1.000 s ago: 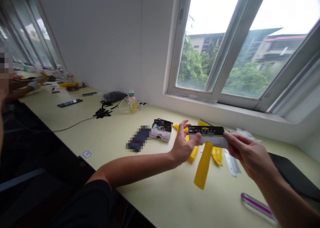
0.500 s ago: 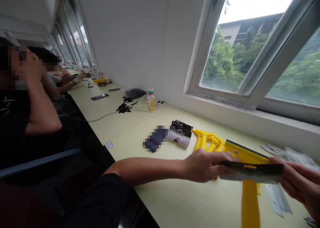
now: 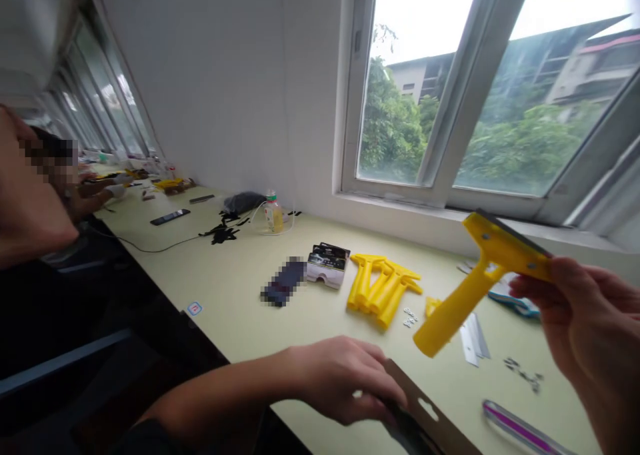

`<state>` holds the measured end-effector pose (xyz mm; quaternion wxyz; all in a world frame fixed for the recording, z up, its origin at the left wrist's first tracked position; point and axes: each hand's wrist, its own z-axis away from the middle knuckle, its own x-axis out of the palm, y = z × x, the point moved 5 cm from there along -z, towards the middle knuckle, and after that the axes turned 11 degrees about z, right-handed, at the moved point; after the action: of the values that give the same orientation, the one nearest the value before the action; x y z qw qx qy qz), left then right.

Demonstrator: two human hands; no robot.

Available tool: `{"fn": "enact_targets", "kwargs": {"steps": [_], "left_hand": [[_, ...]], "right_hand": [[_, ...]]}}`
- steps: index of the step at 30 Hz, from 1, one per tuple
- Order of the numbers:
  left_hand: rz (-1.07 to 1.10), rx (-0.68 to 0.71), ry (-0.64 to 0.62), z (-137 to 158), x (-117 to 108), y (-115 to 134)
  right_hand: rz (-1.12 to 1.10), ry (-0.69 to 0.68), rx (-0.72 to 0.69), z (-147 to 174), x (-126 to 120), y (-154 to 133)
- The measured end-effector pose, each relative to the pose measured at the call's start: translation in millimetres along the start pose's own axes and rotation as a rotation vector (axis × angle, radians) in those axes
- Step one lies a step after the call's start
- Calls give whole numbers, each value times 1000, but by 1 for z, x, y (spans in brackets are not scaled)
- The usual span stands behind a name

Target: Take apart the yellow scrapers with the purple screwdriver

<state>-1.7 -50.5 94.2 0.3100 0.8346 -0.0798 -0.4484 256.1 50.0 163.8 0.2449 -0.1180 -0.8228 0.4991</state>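
Observation:
My left hand [image 3: 345, 382] grips a brown cardboard package [image 3: 407, 383] with a hang hole, low over the table; its lower end runs out of view. Up at the right, my right hand [image 3: 585, 315] pinches the head end of a yellow scraper [image 3: 453, 312], its handle pointing down-left. Behind the hands lie several yellow scraper handles [image 3: 383, 288] side by side, beside black-and-white packages [image 3: 327, 268]. Closer to the scraper are metal blades [image 3: 473, 342], small white pieces [image 3: 410, 317] and small dark pieces [image 3: 523, 375]. A purple-striped long object [image 3: 525, 430] lies at the front right.
Farther back stand a bottle [image 3: 273, 216] with yellow liquid and a dark plastic bag [image 3: 245, 202] by black scraps. A phone-like dark object [image 3: 170, 216] lies near a cable. Co-workers sit at left; a window [image 3: 450, 108] is above the table.
The hands have moved apart. My left hand has brought the package down and tilted it; my right hand now holds the scraper up alone. The view has swung rightward.

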Motion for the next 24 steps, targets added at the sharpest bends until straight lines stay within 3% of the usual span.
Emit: {"fn": "enact_targets", "kwargs": {"steps": [2,4,6,8,10,12,15,20,24], "left_hand": [[109,-73,209,14,-30,-5],[101,-140,577,36,-75,-24],[136,-246,872,62,-114,-57],[153,-332,1015,78,-143,-95],[141,-434,1003,81,-159,-135],[150,-508,909,74,-166,-170],[175,-525,823,56,-172,-207],[178,-512,800,40,-187,-242],[137,-556,711,39,-186,-257]], "right_hand": [[13,-2,1,-1,-4,-10],[38,-15,25,-3,-8,-10],[84,-66,45,-1,-7,-5],[149,-157,57,4,-1,3],[232,-251,64,13,5,11],[316,-318,78,22,7,19],[396,-337,100,30,2,29],[402,-341,109,27,-13,37],[397,-387,92,22,-8,38]]}}
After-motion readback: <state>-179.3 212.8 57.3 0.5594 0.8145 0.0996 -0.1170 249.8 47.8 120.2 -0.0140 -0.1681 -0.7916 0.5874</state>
